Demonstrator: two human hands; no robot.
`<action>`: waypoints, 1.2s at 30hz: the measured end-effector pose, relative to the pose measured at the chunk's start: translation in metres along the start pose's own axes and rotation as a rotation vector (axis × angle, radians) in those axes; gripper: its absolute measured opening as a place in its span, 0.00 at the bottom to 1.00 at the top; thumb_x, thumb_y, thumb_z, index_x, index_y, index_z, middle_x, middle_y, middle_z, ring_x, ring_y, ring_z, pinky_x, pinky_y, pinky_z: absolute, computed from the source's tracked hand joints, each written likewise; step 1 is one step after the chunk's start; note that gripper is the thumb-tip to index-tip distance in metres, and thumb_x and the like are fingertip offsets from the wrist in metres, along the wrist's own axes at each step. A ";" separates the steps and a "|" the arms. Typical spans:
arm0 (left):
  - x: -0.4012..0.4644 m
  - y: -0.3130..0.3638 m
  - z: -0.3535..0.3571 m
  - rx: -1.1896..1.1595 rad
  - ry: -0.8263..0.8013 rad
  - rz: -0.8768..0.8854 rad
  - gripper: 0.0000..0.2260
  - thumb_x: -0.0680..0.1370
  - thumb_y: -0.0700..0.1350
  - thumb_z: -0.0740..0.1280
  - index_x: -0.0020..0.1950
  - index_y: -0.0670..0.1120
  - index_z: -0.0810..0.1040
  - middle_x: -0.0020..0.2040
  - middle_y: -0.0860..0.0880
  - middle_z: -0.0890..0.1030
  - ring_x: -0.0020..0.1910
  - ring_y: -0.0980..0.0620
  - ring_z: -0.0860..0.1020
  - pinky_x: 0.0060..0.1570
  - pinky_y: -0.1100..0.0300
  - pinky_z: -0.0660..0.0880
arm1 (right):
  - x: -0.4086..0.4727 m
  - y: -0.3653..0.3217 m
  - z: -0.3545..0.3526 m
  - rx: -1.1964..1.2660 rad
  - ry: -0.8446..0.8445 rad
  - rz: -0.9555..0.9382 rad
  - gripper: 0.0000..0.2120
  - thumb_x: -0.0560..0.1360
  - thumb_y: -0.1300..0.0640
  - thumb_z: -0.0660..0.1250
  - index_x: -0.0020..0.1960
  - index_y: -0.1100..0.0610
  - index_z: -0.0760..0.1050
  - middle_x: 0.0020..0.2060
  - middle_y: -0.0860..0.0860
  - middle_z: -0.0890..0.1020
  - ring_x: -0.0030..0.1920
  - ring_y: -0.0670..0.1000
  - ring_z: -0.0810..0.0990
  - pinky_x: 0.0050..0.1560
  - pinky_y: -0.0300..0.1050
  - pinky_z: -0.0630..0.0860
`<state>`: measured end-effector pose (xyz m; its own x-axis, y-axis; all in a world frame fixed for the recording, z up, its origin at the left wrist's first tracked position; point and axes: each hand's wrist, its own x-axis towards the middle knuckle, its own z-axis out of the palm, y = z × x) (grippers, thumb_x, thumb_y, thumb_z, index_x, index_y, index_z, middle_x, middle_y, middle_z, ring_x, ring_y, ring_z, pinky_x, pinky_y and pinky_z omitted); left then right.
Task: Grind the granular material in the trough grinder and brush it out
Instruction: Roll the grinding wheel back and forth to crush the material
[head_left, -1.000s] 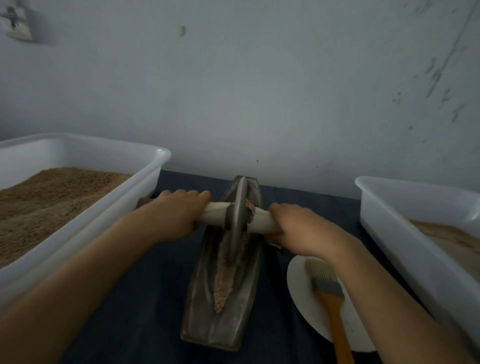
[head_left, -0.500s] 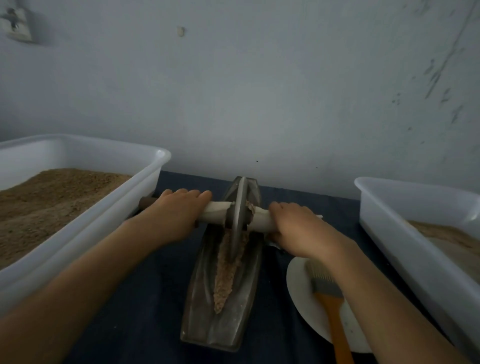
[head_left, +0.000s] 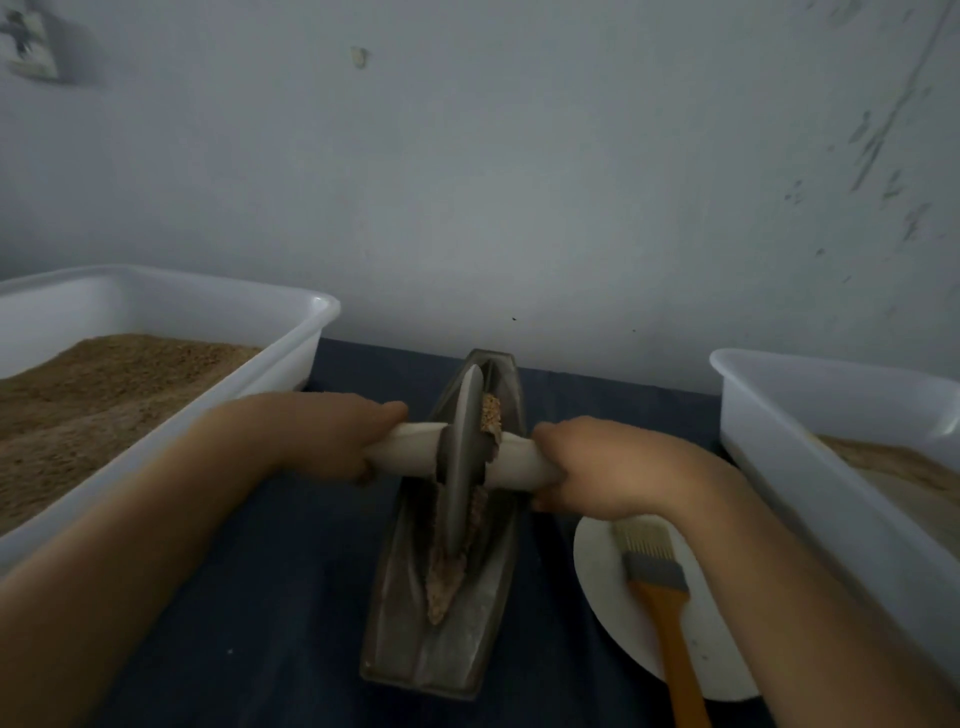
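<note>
A grey metal trough grinder lies lengthwise on the dark table in front of me. Its grinding wheel stands upright in the groove, on a pale wooden axle. My left hand grips the axle left of the wheel and my right hand grips it on the right. Brown granular material fills the near part of the groove, and some clings to the wheel's right face. A brush with an orange handle lies on a white plate to the right.
A white bin heaped with brown granules stands at the left. Another white bin holding finer material stands at the right. A grey wall rises just behind the trough. Dark cloth covers the table.
Both hands have pulled the axle a little toward me, and the wheel has rolled with them along the groove.
</note>
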<state>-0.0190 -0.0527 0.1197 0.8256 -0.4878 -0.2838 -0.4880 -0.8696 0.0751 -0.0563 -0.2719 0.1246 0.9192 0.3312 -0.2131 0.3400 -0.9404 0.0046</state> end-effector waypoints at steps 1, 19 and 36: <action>0.006 -0.001 0.002 0.017 0.063 -0.014 0.13 0.78 0.45 0.65 0.57 0.51 0.62 0.54 0.50 0.74 0.49 0.54 0.72 0.50 0.61 0.68 | 0.006 0.004 0.004 0.000 0.054 0.022 0.15 0.77 0.54 0.64 0.60 0.59 0.68 0.51 0.53 0.74 0.47 0.50 0.72 0.37 0.41 0.64; 0.005 0.001 0.008 0.100 0.190 -0.019 0.16 0.77 0.46 0.65 0.61 0.52 0.63 0.57 0.52 0.73 0.55 0.54 0.73 0.57 0.58 0.70 | 0.004 0.004 0.007 -0.019 0.081 0.011 0.14 0.77 0.55 0.64 0.60 0.58 0.67 0.54 0.54 0.75 0.48 0.50 0.72 0.37 0.40 0.64; 0.033 -0.004 0.021 0.186 0.467 -0.090 0.14 0.78 0.45 0.63 0.61 0.49 0.63 0.59 0.49 0.72 0.57 0.49 0.72 0.57 0.54 0.67 | 0.031 0.022 0.024 -0.040 0.331 0.058 0.14 0.76 0.55 0.64 0.59 0.58 0.67 0.55 0.54 0.75 0.53 0.54 0.73 0.44 0.44 0.61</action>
<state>0.0045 -0.0641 0.0903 0.8845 -0.4305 0.1797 -0.4161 -0.9022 -0.1135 -0.0255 -0.2840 0.0950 0.9499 0.2899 0.1169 0.2863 -0.9570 0.0467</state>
